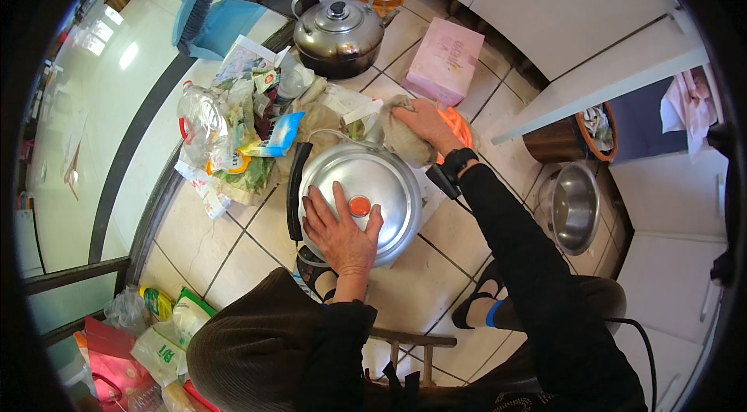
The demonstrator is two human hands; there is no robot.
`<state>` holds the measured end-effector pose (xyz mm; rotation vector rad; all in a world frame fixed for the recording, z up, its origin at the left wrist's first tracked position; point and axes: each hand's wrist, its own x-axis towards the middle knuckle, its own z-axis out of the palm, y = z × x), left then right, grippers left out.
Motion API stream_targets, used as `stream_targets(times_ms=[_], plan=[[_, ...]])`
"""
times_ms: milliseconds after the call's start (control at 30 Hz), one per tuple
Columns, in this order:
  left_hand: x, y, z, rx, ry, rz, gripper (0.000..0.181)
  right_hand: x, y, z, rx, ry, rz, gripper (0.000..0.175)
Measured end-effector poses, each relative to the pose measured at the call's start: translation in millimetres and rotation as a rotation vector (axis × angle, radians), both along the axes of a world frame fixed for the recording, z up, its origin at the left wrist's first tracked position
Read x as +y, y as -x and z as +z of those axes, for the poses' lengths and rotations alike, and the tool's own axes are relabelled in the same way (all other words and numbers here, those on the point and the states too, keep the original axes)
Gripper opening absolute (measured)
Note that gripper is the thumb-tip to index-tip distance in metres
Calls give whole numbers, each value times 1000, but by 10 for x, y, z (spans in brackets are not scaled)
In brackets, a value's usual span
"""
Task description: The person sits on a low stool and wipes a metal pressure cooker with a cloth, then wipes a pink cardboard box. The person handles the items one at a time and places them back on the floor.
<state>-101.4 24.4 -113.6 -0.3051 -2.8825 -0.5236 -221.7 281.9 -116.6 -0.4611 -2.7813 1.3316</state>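
Note:
A silver metal kettle (391, 225) stands on the tiled floor between my feet, its black handle (297, 190) folded down to the left. My left hand (341, 237) rests flat on its lid, fingers spread beside the red knob (359, 206). Beyond the kettle, at its spout side, my right hand (429, 123) grips a bunched grey-brown cloth (400, 138). The cloth lies against the kettle's upper right edge and hides part of what is behind it. Something orange and strip-like (460, 129) shows just right of that hand.
Left of the kettle lies a heap of packaging with a clear plastic bottle (201, 120). A darkened kettle (338, 38) and a pink box (446, 59) stand farther off. A steel basin (575, 208) and a waste bin (560, 138) are at right, a blue dustpan (230, 27) upper left.

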Motion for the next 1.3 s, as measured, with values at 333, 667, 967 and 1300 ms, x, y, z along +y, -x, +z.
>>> stream_targets(times_ms=[333, 667, 967, 1300], plan=[[-16, 3, -1, -5, -21, -3, 82, -549, 391, 539, 132, -501, 265, 31], [-30, 3, 10, -19, -48, -1, 84, -485, 298, 36, 85, -646, 749, 33], [-15, 8, 3, 15, -27, -3, 83, -117, -80, -122, 178, -207, 676, 48], [-19, 25, 40, 0, -21, -70, 83, -47, -335, -123, 221, -218, 529, 43]])
